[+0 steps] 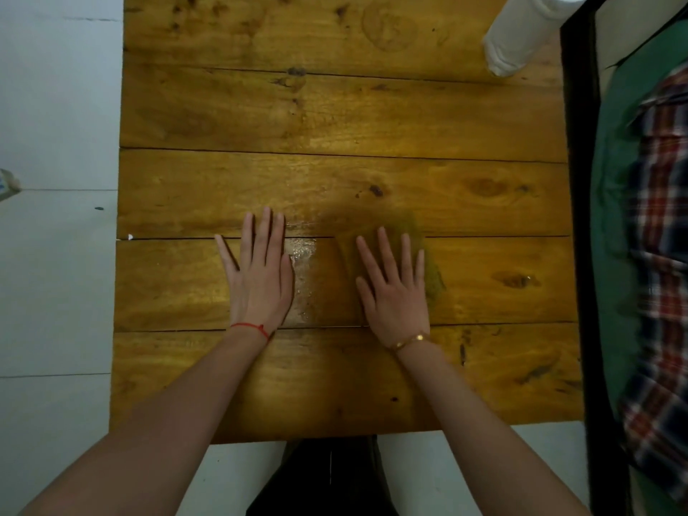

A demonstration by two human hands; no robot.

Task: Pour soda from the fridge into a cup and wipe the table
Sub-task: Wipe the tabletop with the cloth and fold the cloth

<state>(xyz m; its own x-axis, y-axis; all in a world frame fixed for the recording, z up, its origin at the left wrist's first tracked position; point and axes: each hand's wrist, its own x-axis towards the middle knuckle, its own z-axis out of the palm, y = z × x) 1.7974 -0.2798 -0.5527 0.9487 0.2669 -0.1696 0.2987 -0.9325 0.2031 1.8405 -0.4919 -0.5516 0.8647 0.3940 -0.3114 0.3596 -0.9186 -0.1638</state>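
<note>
The wooden plank table (335,113) fills the view. My left hand (260,270) lies flat on it with straight, spread fingers and holds nothing. My right hand (394,284) presses flat on a yellow-green cloth (417,232), which looks blurred. A wet, shiny patch (303,266) lies on the wood between my two hands. A white cup (517,35) stands at the table's far right corner, partly cut off by the frame.
A dark frame (580,180) runs along the table's right edge, with green fabric (618,150) and a plaid cloth (662,255) beyond it. White floor tiles (56,292) lie to the left. My dark trousers (327,478) show below the table's near edge.
</note>
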